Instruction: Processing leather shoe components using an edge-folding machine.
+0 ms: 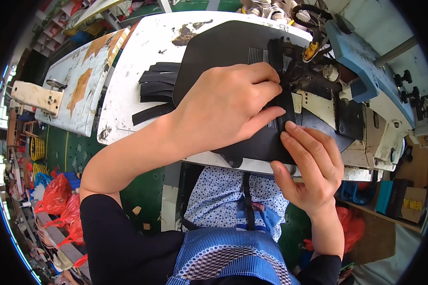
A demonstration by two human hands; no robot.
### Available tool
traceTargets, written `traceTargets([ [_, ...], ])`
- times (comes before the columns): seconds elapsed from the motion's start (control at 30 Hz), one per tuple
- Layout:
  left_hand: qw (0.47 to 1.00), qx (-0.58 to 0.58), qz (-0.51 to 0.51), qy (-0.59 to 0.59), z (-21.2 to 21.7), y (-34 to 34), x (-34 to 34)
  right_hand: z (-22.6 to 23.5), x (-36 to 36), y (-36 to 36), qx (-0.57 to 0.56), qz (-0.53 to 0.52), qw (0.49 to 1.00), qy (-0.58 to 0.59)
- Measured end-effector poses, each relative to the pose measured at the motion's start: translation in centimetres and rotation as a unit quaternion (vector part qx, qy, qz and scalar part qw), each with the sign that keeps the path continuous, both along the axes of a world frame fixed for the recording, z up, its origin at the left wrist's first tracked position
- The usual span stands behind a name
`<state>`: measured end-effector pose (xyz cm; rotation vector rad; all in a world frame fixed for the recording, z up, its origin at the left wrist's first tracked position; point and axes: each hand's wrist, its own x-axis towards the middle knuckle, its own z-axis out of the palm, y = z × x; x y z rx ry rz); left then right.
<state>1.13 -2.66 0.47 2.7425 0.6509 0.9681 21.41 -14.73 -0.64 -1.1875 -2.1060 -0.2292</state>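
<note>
A long black strip [286, 102] runs away from me at the machine's work area, over a dark board [233, 42] with rounded corners. My left hand [233, 97] reaches across the board, its fingers bent and closed on the strip's left edge. At the strip's near end, the fingertips of my right hand [314, 164] press against it with the fingers together, while the thumb stands a little apart over the board's near edge. Left of the board lies a fanned stack of black strips [157, 80], partly under the board's edge. My fingers hide part of the strip's edge.
The machine's blue-grey arm [375, 71] rises on the right, with a yellow-marked part [311, 51] and cables near its head. Light-coloured pieces [266, 9] are heaped behind the worn white table [128, 85]. Another worktable [76, 85] stands left; red bags [57, 194] sit beyond it.
</note>
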Motion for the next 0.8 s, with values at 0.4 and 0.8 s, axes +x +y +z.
traceTargets([
  [0.4,1.000,-0.005,0.009,0.011,0.0,1.2,-0.2,0.0,-0.5,1.8,0.005,0.002,1.000,0.009],
  [0.8,1.000,0.006,-0.023,0.007,0.0,6.6,0.5,0.0,-0.8,2.7,-0.020,-0.015,1.000,-0.007],
])
